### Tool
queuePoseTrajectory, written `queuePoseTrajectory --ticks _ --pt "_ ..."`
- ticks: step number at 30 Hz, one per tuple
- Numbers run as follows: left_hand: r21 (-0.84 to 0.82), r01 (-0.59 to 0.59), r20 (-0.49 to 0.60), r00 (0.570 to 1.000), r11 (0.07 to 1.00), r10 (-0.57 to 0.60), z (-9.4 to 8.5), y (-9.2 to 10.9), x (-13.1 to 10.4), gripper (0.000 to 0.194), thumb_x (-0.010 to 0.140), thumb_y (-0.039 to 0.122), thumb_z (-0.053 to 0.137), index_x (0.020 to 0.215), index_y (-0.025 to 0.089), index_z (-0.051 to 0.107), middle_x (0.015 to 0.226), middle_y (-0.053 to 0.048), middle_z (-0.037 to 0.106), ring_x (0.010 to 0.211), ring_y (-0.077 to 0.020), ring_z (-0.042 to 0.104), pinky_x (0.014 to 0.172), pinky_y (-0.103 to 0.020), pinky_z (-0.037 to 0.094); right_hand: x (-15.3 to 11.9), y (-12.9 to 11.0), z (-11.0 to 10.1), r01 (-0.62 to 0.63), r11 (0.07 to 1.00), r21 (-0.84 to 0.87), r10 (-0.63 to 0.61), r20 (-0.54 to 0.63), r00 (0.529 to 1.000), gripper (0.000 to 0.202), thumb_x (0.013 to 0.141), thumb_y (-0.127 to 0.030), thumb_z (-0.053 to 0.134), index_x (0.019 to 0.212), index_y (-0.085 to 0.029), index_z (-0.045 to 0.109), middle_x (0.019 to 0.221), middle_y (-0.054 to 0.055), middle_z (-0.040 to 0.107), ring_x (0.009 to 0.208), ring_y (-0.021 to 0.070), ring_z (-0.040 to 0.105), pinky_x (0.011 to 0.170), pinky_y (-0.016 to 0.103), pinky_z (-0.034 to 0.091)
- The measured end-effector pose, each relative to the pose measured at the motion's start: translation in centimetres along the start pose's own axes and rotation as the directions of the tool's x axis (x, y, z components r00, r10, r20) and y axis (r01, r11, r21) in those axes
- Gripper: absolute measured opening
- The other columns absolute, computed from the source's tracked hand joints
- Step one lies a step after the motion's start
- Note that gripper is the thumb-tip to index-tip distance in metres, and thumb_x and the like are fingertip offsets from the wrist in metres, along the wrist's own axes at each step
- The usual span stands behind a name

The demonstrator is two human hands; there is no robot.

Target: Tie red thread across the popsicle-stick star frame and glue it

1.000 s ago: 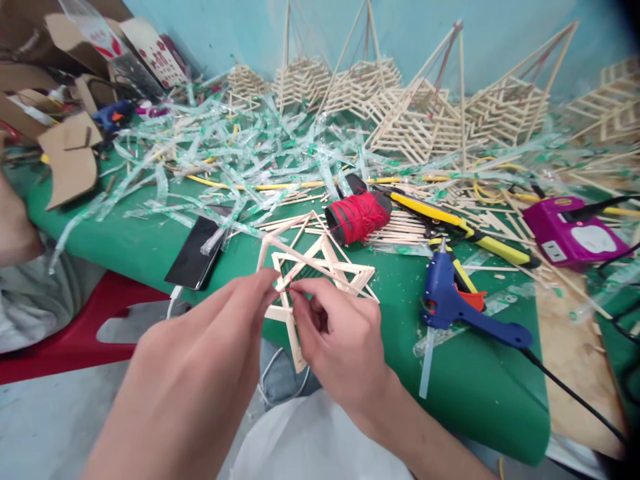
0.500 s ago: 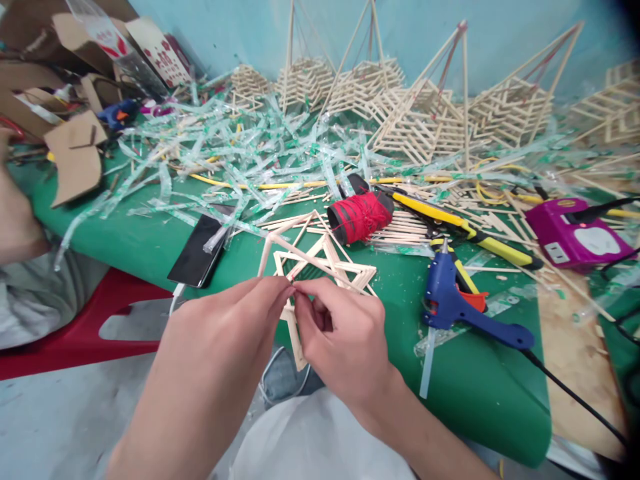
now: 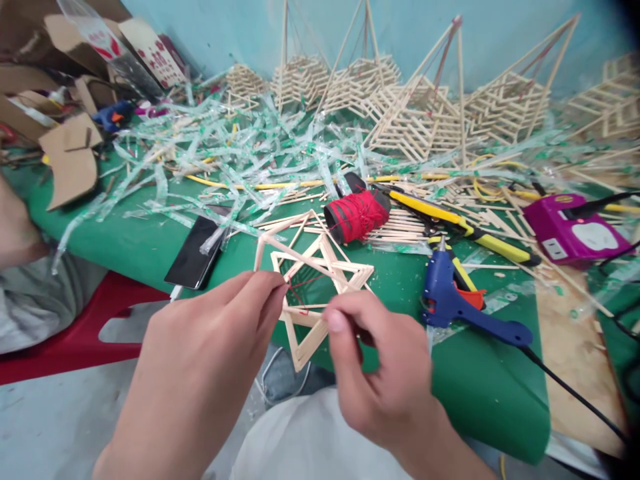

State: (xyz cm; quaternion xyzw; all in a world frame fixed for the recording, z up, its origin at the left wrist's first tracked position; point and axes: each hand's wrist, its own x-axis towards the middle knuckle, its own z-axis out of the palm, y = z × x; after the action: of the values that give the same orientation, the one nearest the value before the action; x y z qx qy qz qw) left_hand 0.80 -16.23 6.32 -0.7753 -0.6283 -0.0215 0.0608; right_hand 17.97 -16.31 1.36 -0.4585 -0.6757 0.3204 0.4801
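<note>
A star-shaped frame of thin wooden sticks [image 3: 313,340] lies at the table's front edge, partly over it. Red thread [image 3: 300,308] runs across its middle. My left hand [image 3: 215,353] is closed at the frame's left side, its fingertips pinched on the red thread. On the right, my right hand [image 3: 383,360] has thumb and forefinger pressed together beside the frame; what lies between them is too small to make out. Behind the frame sits a spool of red thread [image 3: 357,217].
A blue glue gun [image 3: 453,303], yellow-handled pliers [image 3: 470,230] and a purple device [image 3: 580,230] are on the right. A black phone [image 3: 195,253] lies left. Plastic strips [image 3: 250,147] and stick structures [image 3: 415,120] fill the back. Another person's arm [image 3: 17,227] is far left.
My right hand has moved right and slightly down, away from my left hand. Red thread now shows inside the frame. The camera view has shifted slightly.
</note>
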Motion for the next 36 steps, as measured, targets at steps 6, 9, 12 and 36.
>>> queuePoseTrajectory --ticks 6,9,12,36 --pt "0.01 -0.027 -0.008 1.0 1.0 0.027 0.3 -0.5 -0.6 0.027 0.107 0.039 0.038 0.097 0.027 0.06 0.084 0.002 0.073 0.058 -0.0136 0.061 0.051 -0.031 0.03 -1.6 0.9 -7.3 -0.096 0.864 -0.493 0.04 -0.123 0.992 0.012 0.095 -0.026 0.055 0.085 -0.026 0.062 0.063 0.0 0.06 0.052 0.0139 0.054 0.052 0.029 0.042" --pt "0.008 -0.075 0.015 0.997 0.997 0.075 0.4 -0.6 -0.5 0.027 0.107 0.036 0.038 0.1 0.026 0.061 0.088 0.0 0.073 0.057 -0.0133 0.059 0.052 -0.032 0.03 -1.8 3.9 -10.5 0.046 0.689 -0.723 -0.105 -0.037 0.994 0.012 0.091 -0.025 0.059 0.102 -0.023 0.063 0.089 0.011 0.068 0.079 0.0225 0.067 0.069 0.036 0.052" --pt "0.065 -0.078 0.05 0.996 0.995 0.075 0.0 -0.4 -0.2 0.026 0.106 0.033 0.039 0.099 0.025 0.062 0.092 0.0 0.072 0.057 -0.0127 0.056 0.052 -0.031 0.029 -2.4 6.9 -12.4 0.157 0.433 -0.888 -0.046 0.152 0.987 0.05 0.087 -0.03 0.058 0.133 -0.012 0.056 0.114 0.024 0.064 0.109 0.0401 0.062 0.091 0.051 0.053" --pt "-0.167 -0.258 -0.301 0.932 0.952 0.199 1.4 -1.9 1.1 0.022 0.101 0.023 0.054 0.083 0.021 0.065 0.077 0.001 0.05 0.058 -0.0106 0.038 0.054 -0.029 0.028 -4.7 5.4 -11.0 0.024 0.827 -0.562 -0.045 -0.023 0.999 0.019 0.08 -0.018 0.063 0.099 -0.022 0.06 0.101 0.007 0.066 0.084 0.0192 0.065 0.065 0.027 0.053"
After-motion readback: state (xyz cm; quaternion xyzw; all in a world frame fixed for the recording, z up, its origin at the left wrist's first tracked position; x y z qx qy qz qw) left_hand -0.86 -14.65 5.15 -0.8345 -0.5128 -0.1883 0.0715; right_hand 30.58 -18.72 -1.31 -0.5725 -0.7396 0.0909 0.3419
